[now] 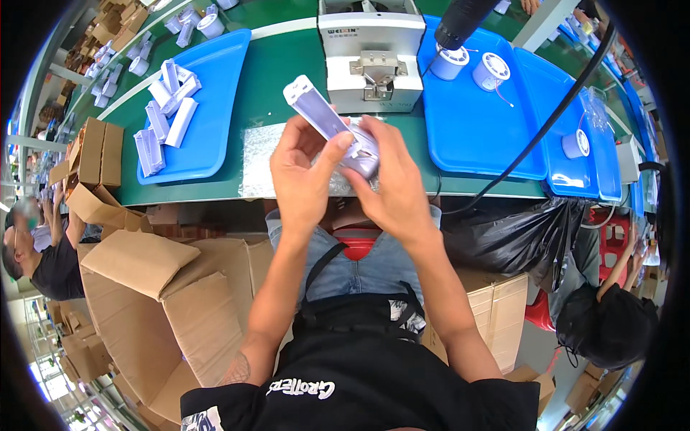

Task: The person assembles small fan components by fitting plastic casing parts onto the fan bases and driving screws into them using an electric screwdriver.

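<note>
Evidently both hands are on one piece, a white plastic housing (314, 108), held up on the near side of the metal machine (370, 39) and clear of the tabletop (272, 75). The left hand (305, 169) has its fingers curled behind the housing and its thumb pressed across the open side, a grip that probably keeps the long body from rolling. The right hand (395, 179) closes around the wider, rounded end, thumb below and fingers above — perhaps to steady that end while the left thumb bears on the piece. The housing tilts, its narrow end pointing up and left toward the machine, likely so that its hollow side faces the person's eyes

Beneath the hands, nearer the person than the machine, lies a clear bubbly sheet (259, 172), maybe as padding against scratches. Left of the machine a blue tray (212, 136) carries loose white casings (183, 122), grouped, it seems, within easy reach. Right of the machine a second blue tray (481, 136) bears two white cylinders (492, 72) with thin wires, apparently stood upright so the wires stay free. A dark tool handle (462, 21) hangs just right of the machine — presumably kept overhead to spare the working surface
</note>
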Demonstrator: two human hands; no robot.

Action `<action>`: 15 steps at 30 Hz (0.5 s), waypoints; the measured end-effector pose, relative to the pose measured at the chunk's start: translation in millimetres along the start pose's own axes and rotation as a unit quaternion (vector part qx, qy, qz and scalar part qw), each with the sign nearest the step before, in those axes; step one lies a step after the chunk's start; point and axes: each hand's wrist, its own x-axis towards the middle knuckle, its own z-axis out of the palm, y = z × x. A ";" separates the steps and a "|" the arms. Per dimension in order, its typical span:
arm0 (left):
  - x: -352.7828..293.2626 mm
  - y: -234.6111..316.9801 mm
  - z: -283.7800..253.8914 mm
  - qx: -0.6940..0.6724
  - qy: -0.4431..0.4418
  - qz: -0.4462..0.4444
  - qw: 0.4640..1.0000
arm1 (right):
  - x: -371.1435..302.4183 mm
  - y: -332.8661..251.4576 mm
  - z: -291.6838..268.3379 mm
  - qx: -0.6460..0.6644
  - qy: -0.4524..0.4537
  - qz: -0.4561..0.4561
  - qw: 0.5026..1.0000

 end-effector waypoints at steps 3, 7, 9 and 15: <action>12.2 1.5 -8.6 0.046 -0.036 0.017 0.998 | 13.4 -1.8 28.3 0.047 0.067 0.033 0.996; 20.8 -3.1 -23.5 0.157 -0.058 0.065 0.984 | 20.5 -5.1 10.6 -0.002 -0.018 -0.003 1.000; 19.4 -2.5 -23.8 0.161 -0.073 0.049 0.983 | 32.7 -7.7 -12.3 0.051 0.008 -0.022 0.998; 18.1 -2.6 -24.3 0.258 -0.084 0.096 0.958 | 87.4 -0.9 -21.1 0.138 -0.063 0.005 0.988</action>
